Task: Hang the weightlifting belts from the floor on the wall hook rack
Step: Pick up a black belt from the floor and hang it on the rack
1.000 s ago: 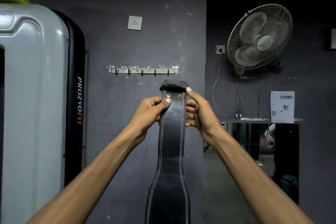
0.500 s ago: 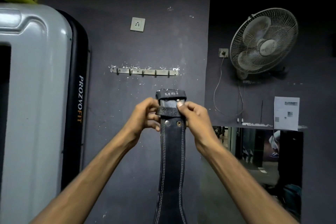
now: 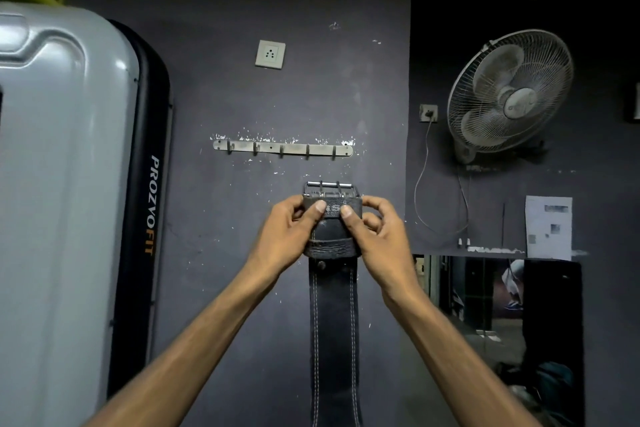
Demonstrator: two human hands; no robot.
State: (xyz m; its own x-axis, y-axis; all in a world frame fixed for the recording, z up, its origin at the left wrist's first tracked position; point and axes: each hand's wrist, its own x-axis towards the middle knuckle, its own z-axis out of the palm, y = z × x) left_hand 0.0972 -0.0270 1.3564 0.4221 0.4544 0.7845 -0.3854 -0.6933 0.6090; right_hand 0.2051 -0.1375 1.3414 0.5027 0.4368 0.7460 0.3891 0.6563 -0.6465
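Both hands hold the top end of a black belt (image 3: 333,322). The left hand (image 3: 284,236) pinches it, thumb on the front, fingers curled behind. The right hand (image 3: 381,239) does the same from the other side. The belt is dark leather with two lines of white stitches, and it hangs straight down below the fingers. Its silver buckle (image 3: 330,188) sticks up just above the thumbs.

Higher than the fingers, on the dark wall, is the hook rack (image 3: 282,148) with five hooks. The belt is not touching it. Left of the fingers, a big grey machine (image 3: 69,184) says "PROZVOFIT". Right of the fingers are a fan (image 3: 509,94) and a paper (image 3: 548,227), too blurry to read.
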